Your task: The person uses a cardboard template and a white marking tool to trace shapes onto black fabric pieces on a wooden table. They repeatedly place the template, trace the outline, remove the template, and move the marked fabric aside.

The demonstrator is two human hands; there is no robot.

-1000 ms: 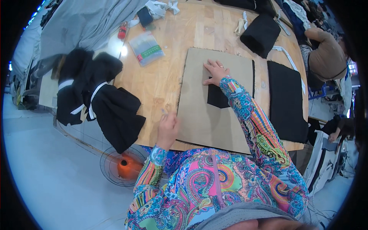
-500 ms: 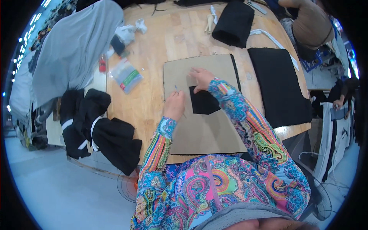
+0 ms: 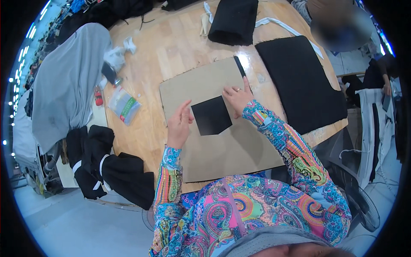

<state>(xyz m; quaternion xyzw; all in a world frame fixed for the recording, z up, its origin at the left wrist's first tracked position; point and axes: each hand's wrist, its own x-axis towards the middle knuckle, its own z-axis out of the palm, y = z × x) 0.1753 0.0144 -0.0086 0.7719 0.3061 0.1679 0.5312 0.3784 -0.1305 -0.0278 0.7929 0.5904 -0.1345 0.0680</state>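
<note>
A beige flat sheet [image 3: 227, 150], like a card pattern, lies in front of me over black cloth [image 3: 239, 66], which shows along its upper right edge. Near the sheet's middle is a black five-sided, pocket-shaped patch [image 3: 211, 116]; whether it is a loose piece or a cut-out I cannot tell. My left hand [image 3: 179, 125] is just left of this patch, its forefinger stretched out and no object visible in it. To the patch's right, my right hand [image 3: 238, 100] rests with spread fingers on the sheet, one fingertip reaching toward the right edge.
A large black cloth panel [image 3: 302, 83] lies at right, a folded black piece [image 3: 233, 21] behind. White strips [image 3: 282, 25] trail there. At left are a plastic packet [image 3: 124, 105], a red item [image 3: 98, 95] and tied black bundles [image 3: 126, 173]. Another person [image 3: 342, 25] is at far right.
The view has shifted. My right hand has moved off the black patch toward the sheet's right edge. My left hand has opened out, and the thin pen-like stick beside it no longer shows.
</note>
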